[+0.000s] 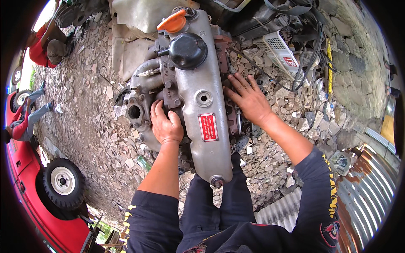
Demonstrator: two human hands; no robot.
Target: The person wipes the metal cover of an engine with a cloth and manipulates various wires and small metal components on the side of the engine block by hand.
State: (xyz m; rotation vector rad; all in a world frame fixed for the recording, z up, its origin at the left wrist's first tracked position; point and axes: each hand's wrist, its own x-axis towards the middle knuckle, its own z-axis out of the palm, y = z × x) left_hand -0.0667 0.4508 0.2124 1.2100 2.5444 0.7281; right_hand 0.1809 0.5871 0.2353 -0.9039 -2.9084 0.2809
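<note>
An engine with a long silver valve cover [190, 90] stands upright between my arms. On the cover are a black round breather [187, 51], an orange oil filler cap [172, 22] and a red label plate [208, 127]. My left hand [166, 123] rests on the engine's left side beside the manifold, fingers spread, its thumb toward the cover. Left of it shows the manifold's round flange opening [134, 111]. Against the right side of the engine, just below the cover's edge, lies my right hand [249, 98], palm down with fingers stretched out. I see nothing held in either hand.
Broken stone covers the ground [97, 126]. A red vehicle [29, 181] with a black-tyred wheel [62, 182] is at left, with two people near the far left. At right are a white crate [280, 52], loose black cables, a stone wall [358, 71] and corrugated metal sheets [367, 189].
</note>
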